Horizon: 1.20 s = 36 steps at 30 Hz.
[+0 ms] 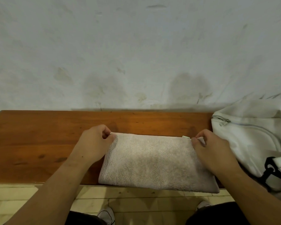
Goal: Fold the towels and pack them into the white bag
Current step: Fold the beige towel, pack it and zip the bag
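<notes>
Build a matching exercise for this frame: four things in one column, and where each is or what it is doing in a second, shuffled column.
Column one:
1. towel
2. white bag
3. left hand
4. right hand

Column two:
A. pinches the towel's far right corner
B. lies flat on the wooden bench, between the hands
C. sits at the bench's right end
D. pinches the towel's far left corner

Pairs: 1-B, 2-C, 3-D, 4-A
</notes>
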{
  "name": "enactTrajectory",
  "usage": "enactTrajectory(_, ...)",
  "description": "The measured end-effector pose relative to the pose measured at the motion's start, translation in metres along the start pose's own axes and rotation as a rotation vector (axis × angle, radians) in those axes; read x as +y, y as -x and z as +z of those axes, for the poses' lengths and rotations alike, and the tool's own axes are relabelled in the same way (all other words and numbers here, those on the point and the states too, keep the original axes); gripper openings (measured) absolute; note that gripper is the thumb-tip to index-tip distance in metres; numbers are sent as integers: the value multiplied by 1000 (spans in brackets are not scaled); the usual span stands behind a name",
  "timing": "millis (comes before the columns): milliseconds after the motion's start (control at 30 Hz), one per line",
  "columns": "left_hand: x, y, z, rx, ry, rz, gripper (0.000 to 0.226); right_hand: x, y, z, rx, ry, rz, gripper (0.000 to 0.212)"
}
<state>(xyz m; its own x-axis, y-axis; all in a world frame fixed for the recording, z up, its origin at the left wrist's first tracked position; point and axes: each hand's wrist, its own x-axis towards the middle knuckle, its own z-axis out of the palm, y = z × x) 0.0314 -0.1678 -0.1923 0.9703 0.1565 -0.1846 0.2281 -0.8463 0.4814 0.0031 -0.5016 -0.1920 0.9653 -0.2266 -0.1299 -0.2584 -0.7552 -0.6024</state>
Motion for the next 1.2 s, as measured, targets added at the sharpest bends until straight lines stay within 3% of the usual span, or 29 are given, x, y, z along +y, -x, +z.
enactTrajectory(367, 3, -2, 5, 55, -2, -35, 15, -4, 3, 2, 5, 79, -14, 9)
enactTrajectory(467, 6, 3, 1, 99, -34, -5, 15, -11, 11, 1, 119, 285, -122, 34)
enactTrajectory(533, 13, 14, 1, 176, -118, 145, 28, -20, 25, 5, 218, 383, -283, 43)
enactTrajectory(633, 34, 48, 20, 74, -148, 375, 52, -31, 53, 28, 4, 441, -375, 59)
enactTrajectory(733, 37, 71, 53, -125, -244, 418, 70, -24, 65, 53, -189, 499, -363, 70)
enactTrajectory(833, 24, 64, 63, -89, -370, 413, 74, -19, 53, 56, -204, 516, -392, 71)
enactTrajectory(1033, 27, 49, 65, -37, -384, 334, 76, -15, 22, 57, -192, 501, -431, 64)
enactTrajectory(1200, 35, 45, 56, -101, -277, 315, 74, -20, 18, 44, -164, 382, -268, 67)
